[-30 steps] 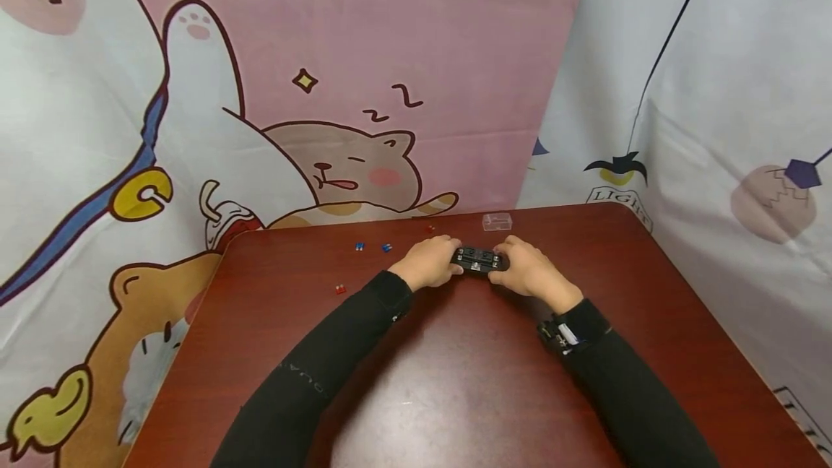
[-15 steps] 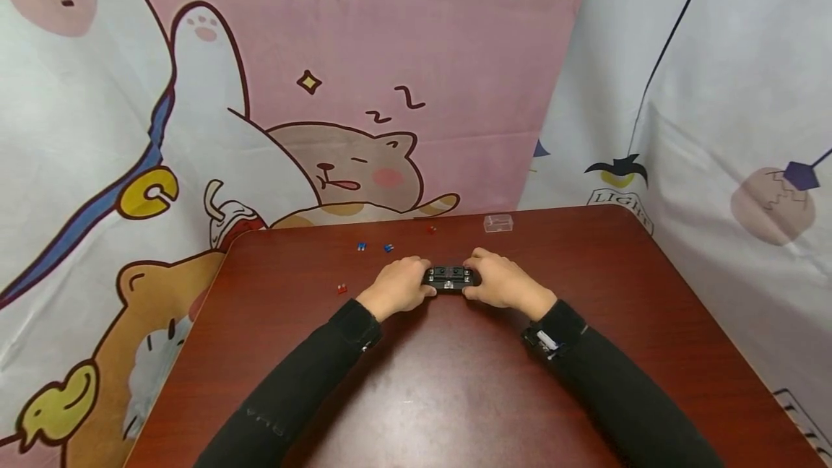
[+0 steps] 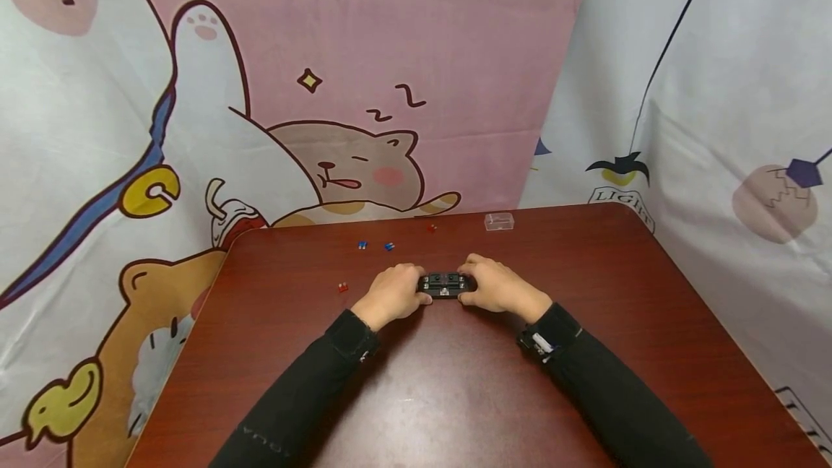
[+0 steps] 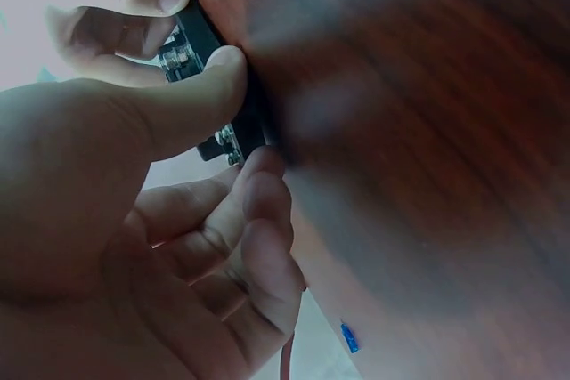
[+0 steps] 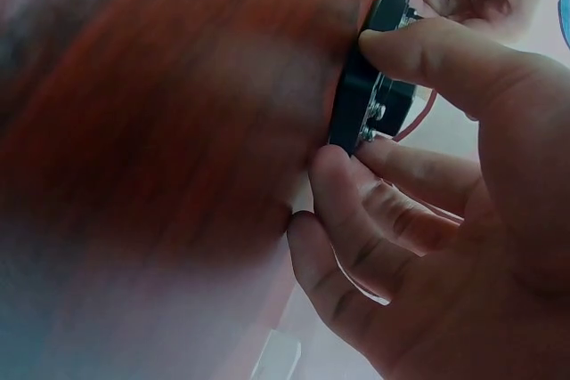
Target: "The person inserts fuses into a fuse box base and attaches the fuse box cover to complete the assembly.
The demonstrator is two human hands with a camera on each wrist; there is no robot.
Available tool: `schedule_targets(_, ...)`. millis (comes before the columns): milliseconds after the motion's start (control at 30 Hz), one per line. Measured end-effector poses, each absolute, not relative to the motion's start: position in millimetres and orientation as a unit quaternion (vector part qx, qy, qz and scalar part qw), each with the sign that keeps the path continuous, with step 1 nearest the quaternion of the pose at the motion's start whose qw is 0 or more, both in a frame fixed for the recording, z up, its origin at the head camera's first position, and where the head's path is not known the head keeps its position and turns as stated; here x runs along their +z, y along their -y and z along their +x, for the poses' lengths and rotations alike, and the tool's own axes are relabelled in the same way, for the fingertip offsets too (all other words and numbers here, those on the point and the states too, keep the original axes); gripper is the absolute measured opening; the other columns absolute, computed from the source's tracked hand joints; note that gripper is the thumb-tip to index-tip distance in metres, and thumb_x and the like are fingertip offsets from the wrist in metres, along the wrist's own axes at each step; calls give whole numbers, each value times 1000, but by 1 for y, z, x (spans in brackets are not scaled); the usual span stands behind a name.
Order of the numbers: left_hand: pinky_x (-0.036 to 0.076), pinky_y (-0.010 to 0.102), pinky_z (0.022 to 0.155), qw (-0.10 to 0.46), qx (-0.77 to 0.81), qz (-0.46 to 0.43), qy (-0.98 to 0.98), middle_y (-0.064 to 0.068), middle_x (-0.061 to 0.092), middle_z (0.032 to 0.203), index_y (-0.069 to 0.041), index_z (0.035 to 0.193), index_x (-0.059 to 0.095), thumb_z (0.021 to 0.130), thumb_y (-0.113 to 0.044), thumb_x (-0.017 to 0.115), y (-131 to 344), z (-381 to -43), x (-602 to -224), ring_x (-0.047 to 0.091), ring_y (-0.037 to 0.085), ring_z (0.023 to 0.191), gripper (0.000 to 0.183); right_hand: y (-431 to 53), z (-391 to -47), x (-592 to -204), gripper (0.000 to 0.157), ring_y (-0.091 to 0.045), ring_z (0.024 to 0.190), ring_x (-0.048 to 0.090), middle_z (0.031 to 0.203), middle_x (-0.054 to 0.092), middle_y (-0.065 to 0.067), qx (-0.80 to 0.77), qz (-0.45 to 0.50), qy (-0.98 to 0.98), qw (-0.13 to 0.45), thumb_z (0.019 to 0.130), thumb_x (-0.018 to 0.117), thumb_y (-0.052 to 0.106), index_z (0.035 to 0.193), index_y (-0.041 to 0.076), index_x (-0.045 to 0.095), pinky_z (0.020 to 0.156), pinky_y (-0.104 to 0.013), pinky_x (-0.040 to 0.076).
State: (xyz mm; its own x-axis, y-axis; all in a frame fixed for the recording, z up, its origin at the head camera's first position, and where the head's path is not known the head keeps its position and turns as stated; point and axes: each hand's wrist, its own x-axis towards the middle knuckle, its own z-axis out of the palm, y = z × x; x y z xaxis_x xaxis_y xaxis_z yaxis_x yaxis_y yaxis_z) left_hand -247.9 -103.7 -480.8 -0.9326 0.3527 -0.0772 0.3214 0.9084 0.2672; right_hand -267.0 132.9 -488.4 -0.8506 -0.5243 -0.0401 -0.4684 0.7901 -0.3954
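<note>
Both hands hold a black fuse block [image 3: 445, 284] with metal screw terminals, low over the middle of the wooden table. Its left end is gripped by my left hand [image 3: 392, 295], the thumb along the near side. My right hand [image 3: 497, 287] grips the opposite end in the same way. From the left wrist view, the thumb presses the side of the fuse block [image 4: 200, 28]. The right wrist view has the block's base [image 5: 356, 91] between thumb and fingers, close to the tabletop; whether it touches cannot be made out.
Two small blue blade fuses [image 3: 362, 245] lie beyond the left hand. One red blade fuse [image 3: 342, 287] is to its left, and another small red piece [image 3: 432, 227] sits near the far edge. A clear plastic cover [image 3: 499, 222] stands at the back. Printed cloth hangs behind the table [image 3: 585, 251].
Both hands have brought the fuse block left and nearer to the person, mostly in the first half second. The small pieces and the clear cover stay where they were.
</note>
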Motion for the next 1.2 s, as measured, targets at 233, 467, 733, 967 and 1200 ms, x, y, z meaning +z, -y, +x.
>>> schedule_targets(233,53,41,80,58,129,167,-976,2,69,109,-17,124,66,82,-45,79,103,-247,-482,63,17,91,52,-134,-267,-491,50,-13,88,55,112,58,2,-187,-266,-943,70,83,77,40,126,18,66,81,-33,48)
schedule_targets(467,51,39,78,65,135,161,-976,1,67,106,-17,127,66,84,-45,77,103,-246,-481,60,16,86,53,-135,-268,-490,51,-13,92,56,114,59,2,-177,-274,-942,74,83,77,40,128,16,66,84,-36,49)
schedule_targets(733,47,35,72,61,179,144,-971,-2,62,94,-16,123,67,85,-40,77,103,-244,-481,56,15,78,46,-135,-271,-491,49,-13,92,55,114,58,3,-169,-274,-942,90,84,77,41,127,19,66,84,-34,48)
schedule_targets(967,46,33,73,59,194,125,-971,-2,62,94,-18,123,67,85,-40,78,105,-243,-487,56,14,80,45,-134,-275,-487,52,-13,95,55,115,58,4,-164,-289,-937,108,85,77,41,129,17,65,87,-36,49)
schedule_targets(1200,45,32,71,54,210,128,-968,-4,62,91,-17,124,67,84,-40,79,105,-245,-491,56,14,79,47,-147,-300,-475,46,-13,94,58,110,63,5,-216,-312,-905,195,88,74,41,128,19,66,85,-35,48)
